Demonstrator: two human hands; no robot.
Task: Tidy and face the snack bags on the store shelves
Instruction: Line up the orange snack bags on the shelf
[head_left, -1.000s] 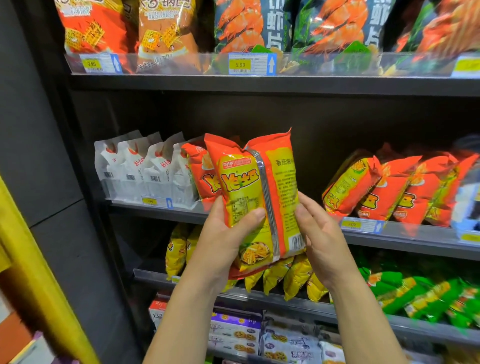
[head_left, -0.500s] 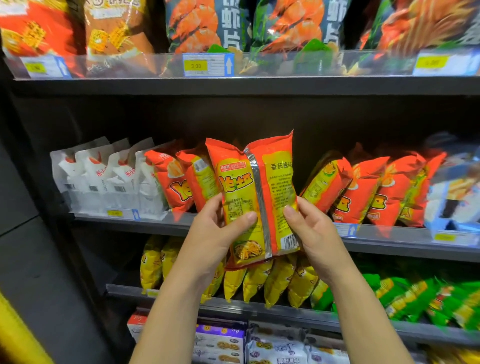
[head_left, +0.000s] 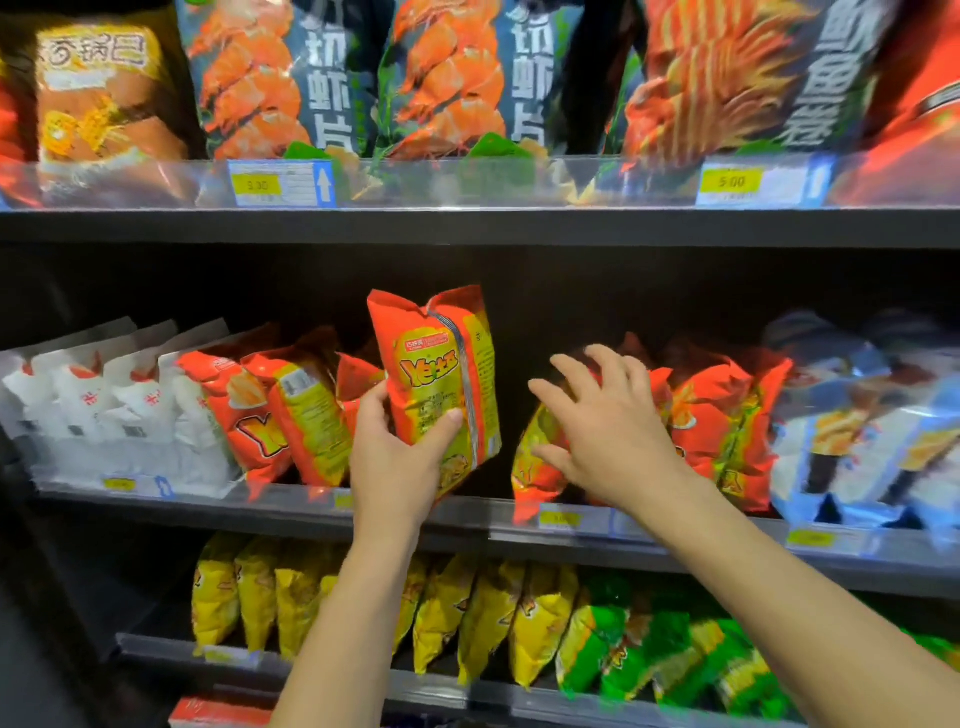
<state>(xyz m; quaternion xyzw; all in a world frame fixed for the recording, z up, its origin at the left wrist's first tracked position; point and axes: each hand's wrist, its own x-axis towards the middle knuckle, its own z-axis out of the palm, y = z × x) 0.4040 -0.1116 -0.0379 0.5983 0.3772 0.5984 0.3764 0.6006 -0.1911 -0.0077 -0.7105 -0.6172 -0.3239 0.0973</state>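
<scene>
Fingers (head_left: 574, 375) of the right hand (head_left: 618, 436) now spread wide and empty. They have let go of the orange snack bag (head_left: 436, 364) that they steadied half a second ago, and they reach over the slumped orange bags (head_left: 717, 415) to the right (blur hides whether they touch). The left hand (head_left: 400, 457) alone grips the bag near its lower end, thumb across the near face, holding it upright in front of the gap on the middle shelf (head_left: 260, 512). The bag's seam side faces out, so it likely needs turning, and the leaning row likely needs propping up first.

Bag (head_left: 436, 384) between left row (head_left: 291, 410) and right row (head_left: 717, 415)
</scene>
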